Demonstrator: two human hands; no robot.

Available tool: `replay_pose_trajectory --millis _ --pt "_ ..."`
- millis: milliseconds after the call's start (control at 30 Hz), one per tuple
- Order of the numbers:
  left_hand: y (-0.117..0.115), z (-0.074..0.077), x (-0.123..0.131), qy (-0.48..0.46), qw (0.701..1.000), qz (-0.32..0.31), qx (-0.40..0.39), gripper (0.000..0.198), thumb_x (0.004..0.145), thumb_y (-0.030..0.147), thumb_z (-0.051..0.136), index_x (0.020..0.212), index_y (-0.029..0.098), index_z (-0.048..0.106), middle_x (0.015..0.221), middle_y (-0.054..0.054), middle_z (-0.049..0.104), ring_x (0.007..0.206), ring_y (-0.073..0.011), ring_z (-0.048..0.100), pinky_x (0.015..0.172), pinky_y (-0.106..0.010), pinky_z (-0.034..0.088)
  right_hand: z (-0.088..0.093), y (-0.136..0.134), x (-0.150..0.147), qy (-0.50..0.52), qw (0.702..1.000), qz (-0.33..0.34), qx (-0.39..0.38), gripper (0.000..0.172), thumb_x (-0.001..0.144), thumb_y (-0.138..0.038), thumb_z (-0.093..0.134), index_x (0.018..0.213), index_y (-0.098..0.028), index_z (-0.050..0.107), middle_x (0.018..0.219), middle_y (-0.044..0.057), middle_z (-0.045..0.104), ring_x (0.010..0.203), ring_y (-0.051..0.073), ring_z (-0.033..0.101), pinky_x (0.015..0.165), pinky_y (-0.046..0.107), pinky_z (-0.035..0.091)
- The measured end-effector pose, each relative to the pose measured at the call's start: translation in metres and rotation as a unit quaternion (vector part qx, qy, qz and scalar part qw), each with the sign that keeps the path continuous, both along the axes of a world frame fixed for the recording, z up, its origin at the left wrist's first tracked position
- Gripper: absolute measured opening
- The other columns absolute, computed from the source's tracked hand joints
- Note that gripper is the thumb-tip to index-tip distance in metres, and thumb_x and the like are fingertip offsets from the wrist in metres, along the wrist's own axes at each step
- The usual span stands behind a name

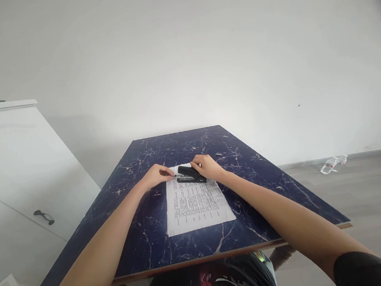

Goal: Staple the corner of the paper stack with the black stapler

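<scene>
A black stapler (191, 174) lies over the upper part of a stack of printed paper (196, 205), its arm raised so that a metal part shows. My right hand (208, 167) is closed round the stapler's right end. At the stapler's left end, the fingertips of my left hand (160, 174) are pinched at the metal part; whatever lies between them is too small to make out. The paper rests on a dark blue marbled table (145, 237).
A small dark object (218, 154) lies on the table behind my right hand. To the left stands a white cabinet (21, 168) with a black handle. Clear plastic packaging (333, 164) is on the floor at the right, by the wall.
</scene>
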State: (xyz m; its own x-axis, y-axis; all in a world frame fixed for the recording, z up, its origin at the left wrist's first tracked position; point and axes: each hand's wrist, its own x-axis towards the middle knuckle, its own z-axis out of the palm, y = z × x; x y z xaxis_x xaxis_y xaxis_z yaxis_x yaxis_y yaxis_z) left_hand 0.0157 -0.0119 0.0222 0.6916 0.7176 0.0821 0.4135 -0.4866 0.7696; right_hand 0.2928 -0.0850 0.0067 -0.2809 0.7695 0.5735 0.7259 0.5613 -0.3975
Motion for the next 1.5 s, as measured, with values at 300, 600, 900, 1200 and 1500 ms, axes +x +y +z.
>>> replay_pose_trajectory --millis 300,600,900,1200,1500 --pt "0.006 0.010 -0.017 0.035 0.998 -0.048 0.007 0.028 0.077 0.042 0.079 0.099 0.024 0.079 0.105 -0.008 0.078 0.097 -0.0266 0.073 0.092 -0.041 0.056 0.010 -0.010 -0.003 0.015 0.998 0.037 -0.040 0.042 0.103 -0.051 0.048 0.090 -0.019 0.072 0.091 0.008 0.070 0.079 0.019 0.062 0.069 0.030 0.045" --pt "0.003 0.003 -0.014 -0.006 0.998 -0.030 0.056 0.032 0.074 0.039 0.081 0.098 0.022 0.069 0.089 -0.005 0.078 0.088 -0.0249 0.074 0.091 -0.041 0.055 0.003 -0.011 -0.009 0.011 0.989 0.091 -0.118 0.031 0.096 -0.046 0.062 0.101 -0.017 0.070 0.089 0.006 0.069 0.068 0.016 0.058 0.062 0.028 0.039" --pt "-0.029 0.008 0.021 0.057 0.968 -0.063 0.236 0.023 0.081 0.035 0.070 0.100 0.024 0.062 0.106 -0.002 0.075 0.097 -0.0250 0.064 0.090 -0.038 0.046 0.009 -0.020 -0.022 0.023 0.981 0.193 -0.025 0.029 0.095 -0.046 0.064 0.105 -0.019 0.069 0.091 0.007 0.070 0.084 0.021 0.062 0.075 0.033 0.046" --pt "-0.024 0.010 0.020 0.074 0.964 -0.041 0.251 0.032 0.075 0.043 0.078 0.097 0.024 0.067 0.099 -0.003 0.074 0.096 -0.0264 0.066 0.093 -0.042 0.044 0.014 -0.019 -0.019 -0.026 0.983 0.156 -0.089 0.025 0.093 -0.041 0.067 0.103 -0.019 0.064 0.090 0.005 0.069 0.074 0.018 0.060 0.067 0.030 0.044" --pt "0.001 0.000 -0.005 0.002 0.981 0.064 0.185 0.036 0.092 0.058 0.057 0.103 0.025 0.066 0.103 -0.005 0.075 0.099 -0.0251 0.069 0.092 -0.038 0.048 0.024 -0.053 -0.014 -0.121 0.969 0.079 -0.202 0.026 0.094 -0.037 0.064 0.113 -0.021 0.057 0.089 0.006 0.070 0.067 0.017 0.059 0.056 0.027 0.039"
